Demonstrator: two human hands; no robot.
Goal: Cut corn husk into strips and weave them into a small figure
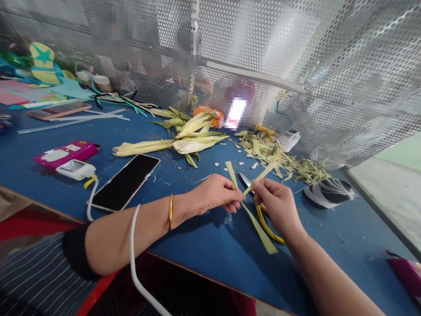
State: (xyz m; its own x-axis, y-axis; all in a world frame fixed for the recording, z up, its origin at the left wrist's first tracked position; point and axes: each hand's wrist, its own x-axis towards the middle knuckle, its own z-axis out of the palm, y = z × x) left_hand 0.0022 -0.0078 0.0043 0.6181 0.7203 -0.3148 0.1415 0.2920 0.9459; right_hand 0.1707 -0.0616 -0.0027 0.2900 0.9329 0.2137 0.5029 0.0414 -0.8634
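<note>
Crossed pale-green strips [261, 232] are pinched between the fingers of the left hand [219, 193] and the right hand [278, 202]; beneath, yellow-handled scissors [274, 237] are seen.

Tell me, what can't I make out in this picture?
All in the head view:
How the strips meet: covered by the left fingers.
Part of the scissors: behind the right hand.
What the bright patch at the back shows: pixelated.
The rest of the purple thing: cut off by the right edge.
Any reading on the white device: too small and blurred.
</note>
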